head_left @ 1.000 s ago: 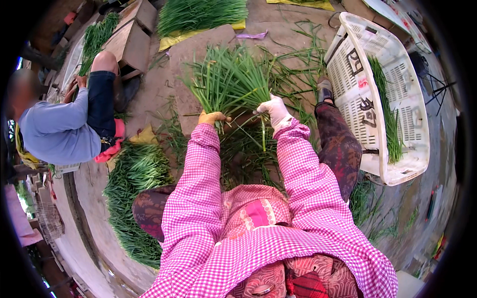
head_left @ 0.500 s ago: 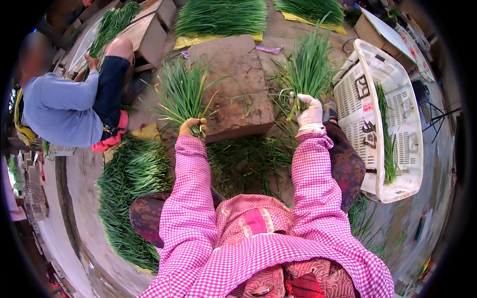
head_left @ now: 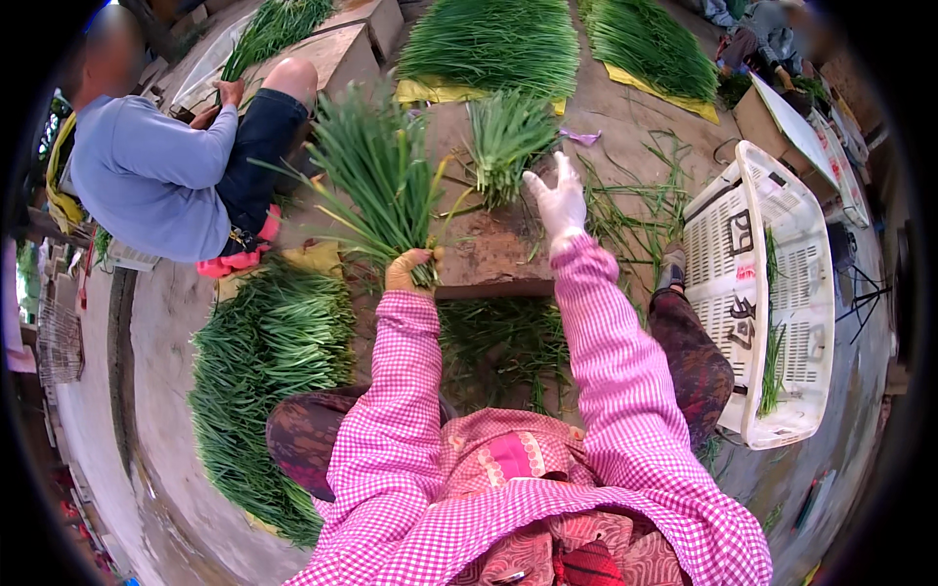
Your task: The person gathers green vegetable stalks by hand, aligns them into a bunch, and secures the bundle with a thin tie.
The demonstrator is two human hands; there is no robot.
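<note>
Clutching a bundle of green stalks (head_left: 376, 190) by its base, the left hand (head_left: 412, 272), in a tan glove, is closed tight on my feed. The right hand (head_left: 561, 200), white glove, has fingers spread wide, holding nothing I can see; it's just beside a second bundle (head_left: 508, 146) lying on a brown block (head_left: 498, 262). Touching or not, I can't tell.

Writing: big dark painted characters plus a red mark on the wall of the white slotted crate (head_left: 721, 293), right side, some greens inside.

Surface: worn brown block top, grey-brown floor (head_left: 176, 361) strewn with loose leaves (head_left: 630, 215). Big leafy pile (head_left: 269, 371) at left; two more green stacks (head_left: 489, 44) on yellow sheets beyond the block. I have one seated co-worker (head_left: 156, 156) in light blue at left, another person (head_left: 767, 44) at upper right.

Held stalks: left of the second bundle, base toward the wearer, tips fanning away; long axis runs forward, leaning left, stray yellowed leaves poking sideways. Second bundle: tips also forward, leaning slightly right.
</note>
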